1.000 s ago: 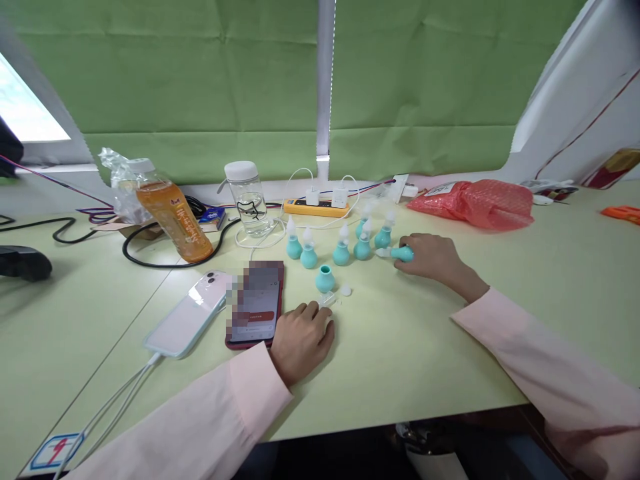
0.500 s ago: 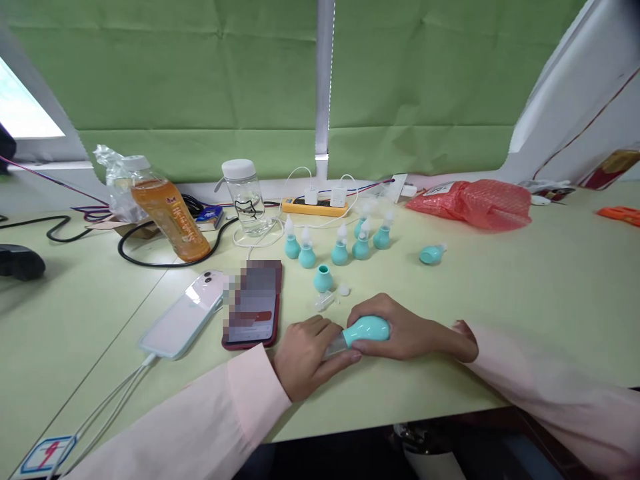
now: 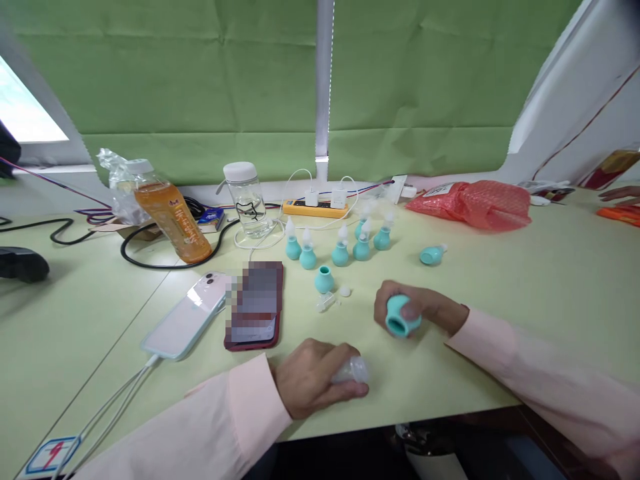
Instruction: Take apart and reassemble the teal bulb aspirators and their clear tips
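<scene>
My left hand [image 3: 317, 379], near the table's front edge, is closed around a clear plastic nozzle [image 3: 351, 369], the tip part of a nasal aspirator. To the right and farther back, my right hand [image 3: 425, 303] grips a teal rubber bulb [image 3: 399, 308], its open mouth turned toward me. The two parts are apart. Beyond my hands an open teal bulb [image 3: 325, 280] stands upright on the table, with a clear nozzle piece [image 3: 325, 302] and a small translucent cap [image 3: 345, 291] lying close by. Several whole aspirators [image 3: 341, 253] stand behind them.
One aspirator [image 3: 433, 255] lies on its side at right. Left are a dark red phone [image 3: 255, 320], a light phone [image 3: 187, 317] on a cable, a tilted tea bottle [image 3: 175, 220] and a water bottle [image 3: 249, 203]. Behind lie a power strip [image 3: 315, 209] and a red bubble-wrap bag [image 3: 473, 203].
The bulb and nozzle have come apart. My right hand has moved away to the right with the bulb, turning its mouth toward me. Another person's hand has appeared at the far right edge.
</scene>
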`<action>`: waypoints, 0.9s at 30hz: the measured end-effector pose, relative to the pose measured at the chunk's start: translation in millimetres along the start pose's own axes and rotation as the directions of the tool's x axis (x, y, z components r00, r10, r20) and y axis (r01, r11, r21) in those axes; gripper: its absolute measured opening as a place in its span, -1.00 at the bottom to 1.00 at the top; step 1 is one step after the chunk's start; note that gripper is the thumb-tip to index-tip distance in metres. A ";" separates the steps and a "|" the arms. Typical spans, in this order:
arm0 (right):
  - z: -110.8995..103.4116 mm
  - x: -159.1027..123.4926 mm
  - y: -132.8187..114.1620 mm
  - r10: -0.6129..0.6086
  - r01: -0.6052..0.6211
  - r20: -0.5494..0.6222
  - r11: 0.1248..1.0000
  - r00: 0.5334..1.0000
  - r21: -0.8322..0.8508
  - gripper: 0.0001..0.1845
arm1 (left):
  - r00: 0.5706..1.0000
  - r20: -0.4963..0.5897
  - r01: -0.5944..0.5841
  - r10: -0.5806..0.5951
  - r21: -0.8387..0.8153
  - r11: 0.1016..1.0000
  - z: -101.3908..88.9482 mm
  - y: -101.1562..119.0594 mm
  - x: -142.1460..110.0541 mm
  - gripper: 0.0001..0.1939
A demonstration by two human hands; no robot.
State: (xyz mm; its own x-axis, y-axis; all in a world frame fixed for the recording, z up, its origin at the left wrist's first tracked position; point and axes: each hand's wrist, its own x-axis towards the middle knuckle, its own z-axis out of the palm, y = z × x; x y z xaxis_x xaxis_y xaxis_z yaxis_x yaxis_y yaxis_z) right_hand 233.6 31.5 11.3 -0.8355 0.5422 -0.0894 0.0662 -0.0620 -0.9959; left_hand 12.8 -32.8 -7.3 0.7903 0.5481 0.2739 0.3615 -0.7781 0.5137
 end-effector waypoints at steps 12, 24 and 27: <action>-60.3 12.3 32.2 -0.530 -0.161 -0.692 0.725 0.490 -0.670 -0.67 | 0.925 -0.235 0.290 -0.298 -0.065 0.955 -0.3 -8.1 7.0 -0.75; -17.6 12.1 21.4 -0.843 -0.187 -0.432 0.391 0.320 -0.901 -0.64 | 0.860 -0.241 0.433 -0.450 -0.125 0.893 -0.7 -14.9 9.6 -0.68; 24.3 16.3 22.4 -0.716 0.022 -0.389 0.491 0.580 -0.871 -0.61 | 0.882 -0.227 0.387 -0.413 -0.151 0.910 1.1 -18.9 11.0 -0.70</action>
State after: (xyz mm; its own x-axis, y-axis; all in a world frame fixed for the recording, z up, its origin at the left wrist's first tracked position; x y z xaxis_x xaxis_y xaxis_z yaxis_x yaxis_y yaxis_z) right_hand 208.3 18.6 -12.0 -0.3196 0.6848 0.6549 0.4892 0.7112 -0.5048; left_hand 15.2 -12.4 -15.0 0.4358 0.8742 0.2142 0.5601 -0.4497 0.6957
